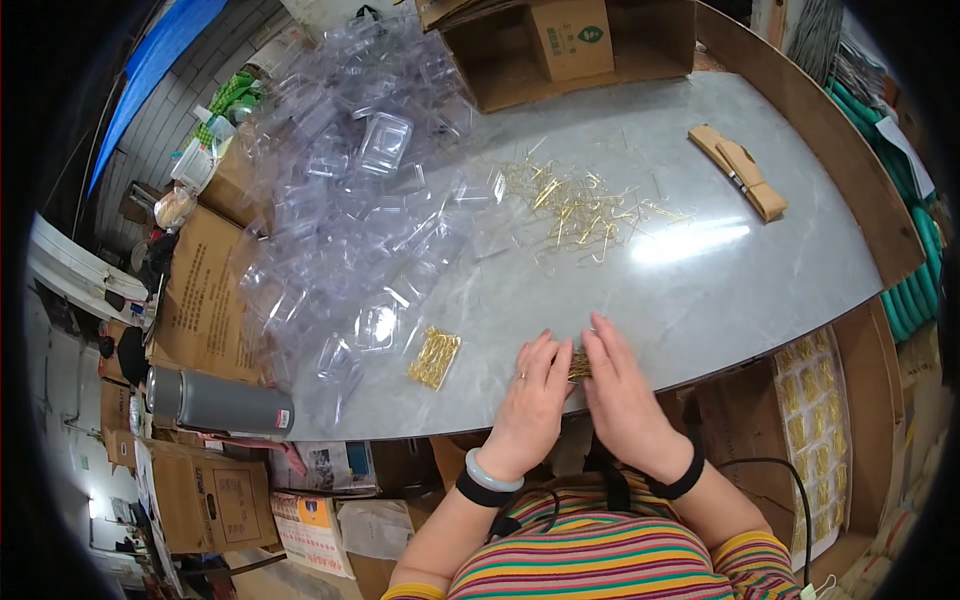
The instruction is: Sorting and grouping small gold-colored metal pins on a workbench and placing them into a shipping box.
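Observation:
At the table's front edge my left hand [530, 405] and my right hand [628, 405] face each other, palms inward. Between them they press a small bundle of gold wire hooks [579, 366], mostly covered by my fingers. Left of my hands lies a small clear plastic box filled with gold hooks [435, 358]. Loose gold hooks [580, 205] are scattered farther back on the grey table [740, 300]. A big heap of clear plastic boxes [340, 190] covers the table's left side.
A grey flask [235, 401] lies at the front left edge. An open cardboard box [480, 75] stands at the back, and a folded brown cardboard piece [738, 172] lies at the right. Below the table at right, a carton holds rows of filled boxes [815, 440].

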